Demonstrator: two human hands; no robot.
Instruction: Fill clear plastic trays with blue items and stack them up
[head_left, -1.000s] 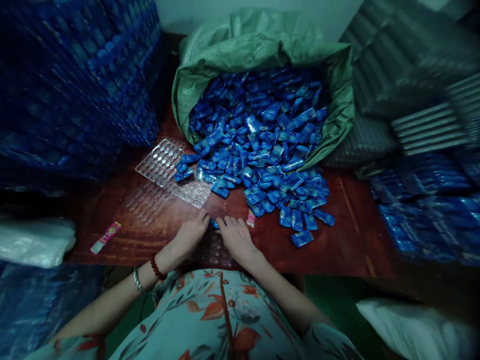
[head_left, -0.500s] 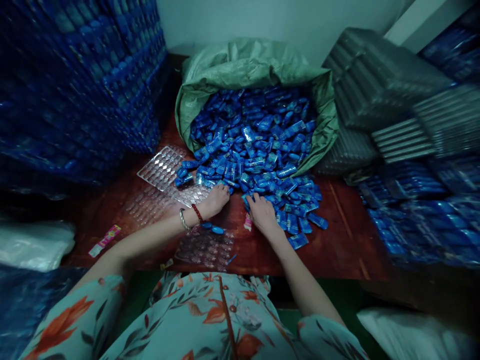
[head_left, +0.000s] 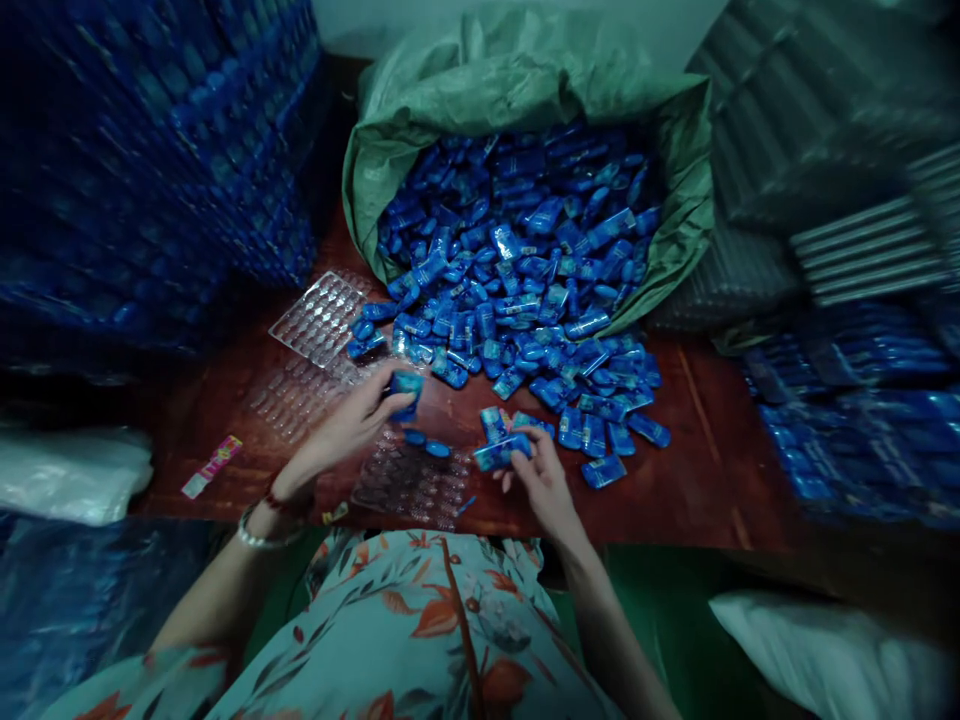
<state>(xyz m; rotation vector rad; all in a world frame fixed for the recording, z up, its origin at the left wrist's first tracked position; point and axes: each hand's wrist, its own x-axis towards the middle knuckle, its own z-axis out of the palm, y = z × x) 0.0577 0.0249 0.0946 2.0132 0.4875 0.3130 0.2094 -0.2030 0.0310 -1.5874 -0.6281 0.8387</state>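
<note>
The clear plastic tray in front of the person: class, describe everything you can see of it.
The clear plastic tray is a thin, see-through blister sheet with rows of small moulded pockets. It lies flat on the reddish wooden table at its near edge, between the two hands. Two blue pieces sit at its far edge; the other pockets look empty.

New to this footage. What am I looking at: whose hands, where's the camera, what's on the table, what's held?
There is no machine: a person works with bare hands, filmed by a camera on their head looking down. The left hand grips one blue packet. The right hand holds a few blue packets in its fingers. Below them on the wooden table lies a clear blister tray with two blue pieces in it. Behind, a green sack spills a pile of packets. More clear trays lie to the left.
</note>
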